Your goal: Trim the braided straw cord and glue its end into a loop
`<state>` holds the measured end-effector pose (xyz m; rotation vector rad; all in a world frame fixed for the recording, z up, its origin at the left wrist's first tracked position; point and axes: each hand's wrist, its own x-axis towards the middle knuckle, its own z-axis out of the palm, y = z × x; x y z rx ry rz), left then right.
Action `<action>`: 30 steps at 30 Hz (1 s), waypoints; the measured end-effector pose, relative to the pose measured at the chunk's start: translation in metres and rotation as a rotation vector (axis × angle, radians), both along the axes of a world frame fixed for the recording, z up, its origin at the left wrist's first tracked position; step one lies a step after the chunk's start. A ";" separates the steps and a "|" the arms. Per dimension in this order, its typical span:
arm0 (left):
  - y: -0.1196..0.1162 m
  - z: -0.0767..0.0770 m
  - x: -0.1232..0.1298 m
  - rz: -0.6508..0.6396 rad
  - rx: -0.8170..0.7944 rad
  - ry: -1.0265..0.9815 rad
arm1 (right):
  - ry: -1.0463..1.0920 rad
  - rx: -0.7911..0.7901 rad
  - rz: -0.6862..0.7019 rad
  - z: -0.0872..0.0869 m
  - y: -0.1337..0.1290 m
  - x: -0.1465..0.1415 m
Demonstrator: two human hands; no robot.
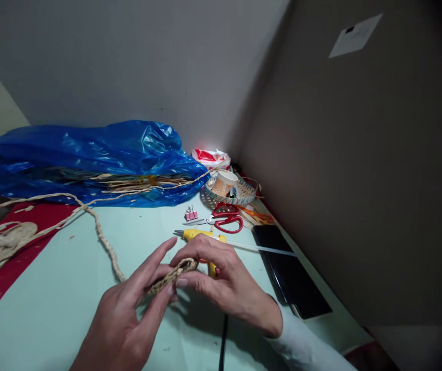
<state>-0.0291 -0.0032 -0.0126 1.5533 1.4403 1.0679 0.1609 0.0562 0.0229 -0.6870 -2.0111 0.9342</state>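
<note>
A small coil of braided straw cord (176, 273) is pinched between both my hands above the pale green table (70, 288). My left hand (132, 304) grips its left side between thumb and fingers, with the forefinger raised. Curled over the coil's right end, my right hand (221, 273) holds it with thumb and fingertips. From behind the left hand a braided cord (105, 242) runs up and to the left. Just beyond the right hand lies a yellow glue gun (190, 234) with a clear glue stick at its back, partly hidden by that hand.
Red-handled scissors (228, 221) and a pink binder clip (191, 214) lie beyond the glue gun. A blue plastic bag (89, 149) holding straw strips and a woven basket (248, 193) with a paper cup (225, 181) stand at the back. On the right rests a black tablet-like slab (290, 270).
</note>
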 end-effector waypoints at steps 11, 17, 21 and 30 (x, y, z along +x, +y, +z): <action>0.003 0.036 0.007 -0.006 -0.253 -0.298 | 0.263 -0.551 0.186 -0.002 0.009 0.006; 0.006 0.020 -0.009 0.014 -0.116 -0.104 | 0.421 -0.676 0.156 -0.004 0.009 0.003; 0.005 0.004 -0.014 0.068 0.287 0.287 | 0.457 -0.691 0.134 -0.003 0.009 0.002; 0.007 0.010 -0.005 -0.106 0.769 0.412 | 0.589 -0.785 0.133 -0.012 0.007 -0.002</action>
